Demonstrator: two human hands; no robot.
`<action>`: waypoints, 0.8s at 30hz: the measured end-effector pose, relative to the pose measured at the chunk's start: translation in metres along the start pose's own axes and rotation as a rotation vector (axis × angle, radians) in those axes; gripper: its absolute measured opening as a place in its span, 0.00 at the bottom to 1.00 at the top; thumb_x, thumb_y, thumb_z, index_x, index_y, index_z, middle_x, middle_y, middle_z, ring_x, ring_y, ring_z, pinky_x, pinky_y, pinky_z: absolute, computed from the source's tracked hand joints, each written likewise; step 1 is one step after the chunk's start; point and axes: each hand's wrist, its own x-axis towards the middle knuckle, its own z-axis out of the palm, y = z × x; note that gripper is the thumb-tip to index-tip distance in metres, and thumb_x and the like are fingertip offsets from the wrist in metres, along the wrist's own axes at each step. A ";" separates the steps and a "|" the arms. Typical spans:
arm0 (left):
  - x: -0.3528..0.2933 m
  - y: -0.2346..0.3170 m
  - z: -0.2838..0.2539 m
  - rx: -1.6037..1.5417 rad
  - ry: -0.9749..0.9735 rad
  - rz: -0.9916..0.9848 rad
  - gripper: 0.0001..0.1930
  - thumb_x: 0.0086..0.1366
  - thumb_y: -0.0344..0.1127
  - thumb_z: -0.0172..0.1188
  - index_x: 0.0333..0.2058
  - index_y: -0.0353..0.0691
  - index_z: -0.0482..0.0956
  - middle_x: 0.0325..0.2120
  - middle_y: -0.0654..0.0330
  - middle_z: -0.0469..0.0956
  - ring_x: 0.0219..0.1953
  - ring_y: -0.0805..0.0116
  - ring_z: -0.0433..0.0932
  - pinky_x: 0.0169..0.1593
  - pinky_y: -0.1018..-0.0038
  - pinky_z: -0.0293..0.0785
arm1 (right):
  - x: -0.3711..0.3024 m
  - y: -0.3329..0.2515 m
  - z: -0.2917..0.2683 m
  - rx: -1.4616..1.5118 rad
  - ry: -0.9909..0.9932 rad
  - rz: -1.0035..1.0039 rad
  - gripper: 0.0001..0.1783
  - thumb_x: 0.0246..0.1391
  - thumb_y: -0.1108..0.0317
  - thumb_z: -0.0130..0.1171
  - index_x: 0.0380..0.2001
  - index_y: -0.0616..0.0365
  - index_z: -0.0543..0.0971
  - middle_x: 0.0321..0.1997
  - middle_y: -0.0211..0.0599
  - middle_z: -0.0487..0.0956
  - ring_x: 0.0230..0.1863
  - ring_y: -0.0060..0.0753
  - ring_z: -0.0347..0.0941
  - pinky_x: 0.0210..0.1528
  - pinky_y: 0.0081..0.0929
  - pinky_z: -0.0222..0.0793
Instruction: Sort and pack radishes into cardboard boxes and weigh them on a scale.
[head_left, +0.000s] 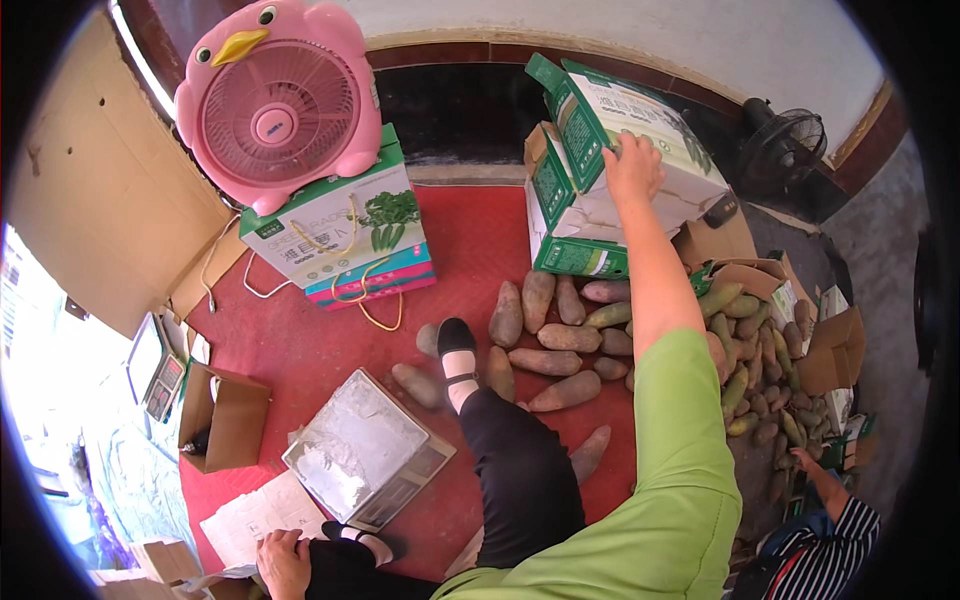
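With my right arm stretched far forward, my right hand (635, 168) is closed on the edge of a green and white cardboard carton (648, 100). This carton lies tilted on top of other green and white cartons (580, 257) at the back right. Low on the left, my left hand (284, 563) rests on my dark trouser leg beside a flat piece of cardboard (268, 512). Its fingers lie loosely over the leg and nothing shows in them. Long reddish-brown and green radishes (560, 338) cover the red floor covering (470, 235) below the cartons.
A silver weighing scale (350, 440) stands left of my foot. Beyond it, a pink penguin-shaped fan (282, 110) sits on a printed gift box (345, 225). A larger radish heap (770, 370) lies right, near a person in striped clothing (820, 555). A black fan (785, 145) stands back right.
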 end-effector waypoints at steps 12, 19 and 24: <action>0.001 -0.002 0.001 0.001 0.028 -0.029 0.08 0.52 0.33 0.62 0.31 0.39 0.82 0.28 0.54 0.78 0.34 0.54 0.76 0.44 0.63 0.68 | -0.029 0.116 0.003 0.370 0.095 -0.023 0.18 0.49 0.56 0.61 0.43 0.49 0.76 0.48 0.38 0.74 0.51 0.44 0.68 0.51 0.41 0.64; 0.003 0.001 0.004 -0.021 0.046 -0.024 0.08 0.52 0.34 0.62 0.30 0.38 0.82 0.28 0.54 0.77 0.33 0.53 0.75 0.43 0.62 0.68 | 0.000 0.119 0.040 1.026 -0.014 0.687 0.36 0.44 0.47 0.68 0.52 0.56 0.72 0.56 0.47 0.68 0.56 0.44 0.65 0.54 0.46 0.64; 0.000 0.003 0.001 0.013 0.037 -0.056 0.08 0.52 0.34 0.63 0.30 0.38 0.82 0.27 0.54 0.77 0.33 0.53 0.75 0.43 0.62 0.68 | -0.015 0.075 0.010 1.449 -0.371 1.240 0.60 0.40 0.32 0.63 0.69 0.43 0.44 0.72 0.49 0.41 0.68 0.74 0.40 0.58 0.77 0.45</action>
